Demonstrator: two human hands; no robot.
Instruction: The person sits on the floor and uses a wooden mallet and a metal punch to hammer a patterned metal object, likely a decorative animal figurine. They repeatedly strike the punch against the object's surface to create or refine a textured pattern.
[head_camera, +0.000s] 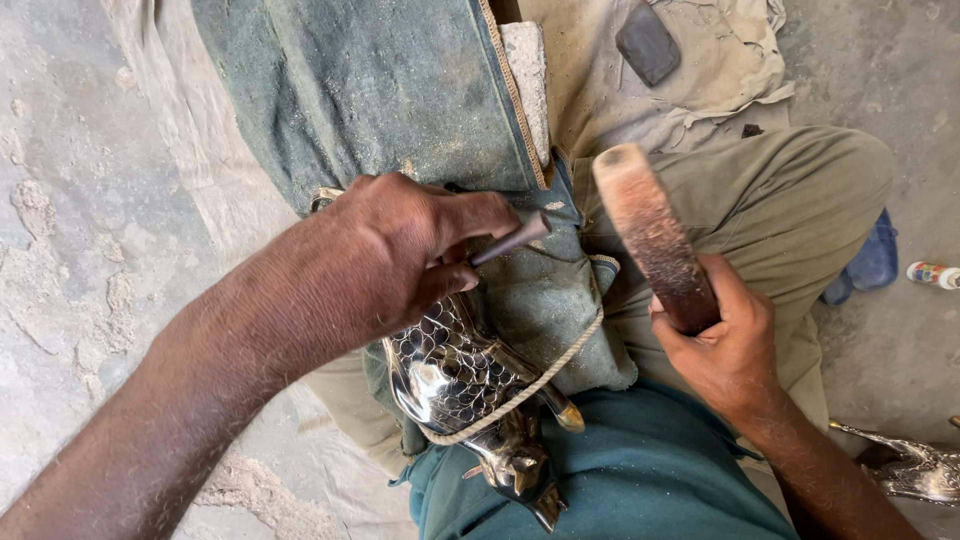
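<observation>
On the person's lap, a shiny metal figure (455, 380) is being chiselled.
Left hand (400, 255) fingers grip a small punch (510, 240) against it; right hand (715, 340) clasps a wooden mallet (650, 235). Scale pattern covers the upper body; the lower part looks plain. A rope (520, 392) binds it to cloth padding (545, 300).

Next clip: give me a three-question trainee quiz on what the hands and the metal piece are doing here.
1. True or false: the left hand pinches a thin dark punch.
2. What does the right hand grip? A) wooden mallet B) pliers C) brush
3. What runs across the shiny scale-patterned metal figure?

Key: 1 true. 2 A. 3 A light rope, over the figure on the green cloth.
</observation>
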